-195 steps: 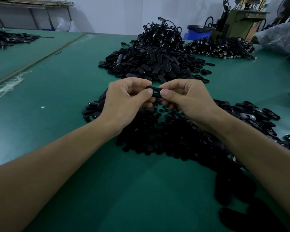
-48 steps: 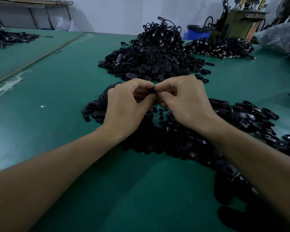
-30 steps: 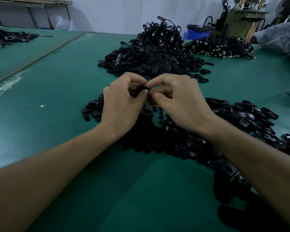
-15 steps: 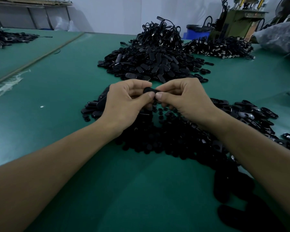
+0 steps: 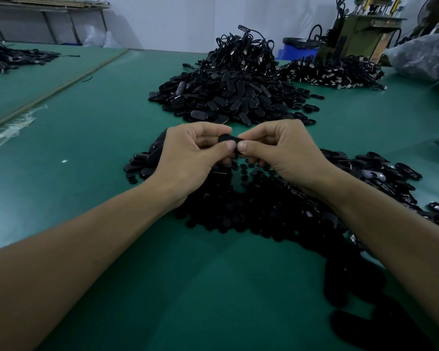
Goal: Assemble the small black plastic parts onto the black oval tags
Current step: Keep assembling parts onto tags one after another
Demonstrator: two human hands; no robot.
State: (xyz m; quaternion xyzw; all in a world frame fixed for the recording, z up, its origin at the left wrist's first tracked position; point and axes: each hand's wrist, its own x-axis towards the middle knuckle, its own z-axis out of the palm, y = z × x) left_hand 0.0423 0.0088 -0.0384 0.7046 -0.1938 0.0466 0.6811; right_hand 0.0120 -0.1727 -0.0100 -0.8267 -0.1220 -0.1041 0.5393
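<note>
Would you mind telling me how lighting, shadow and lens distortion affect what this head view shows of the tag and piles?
Head view: dim bluish light leaves the oval tag pinched between left hand and right hand a featureless black shape; head view: the near pile under the wrists merges into shadow, the far pile shows faint glints; head view: wide-angle stretch enlarges the forearms.

the black oval plastic tag (image 5: 227, 138) is mostly hidden by the thumbs of the left hand (image 5: 188, 158) and right hand (image 5: 281, 153). the heap of small black plastic parts (image 5: 251, 214) below them is lost in shadow, single pieces unclear. the top edge cuts the olive-green machine (image 5: 357, 34).
</note>
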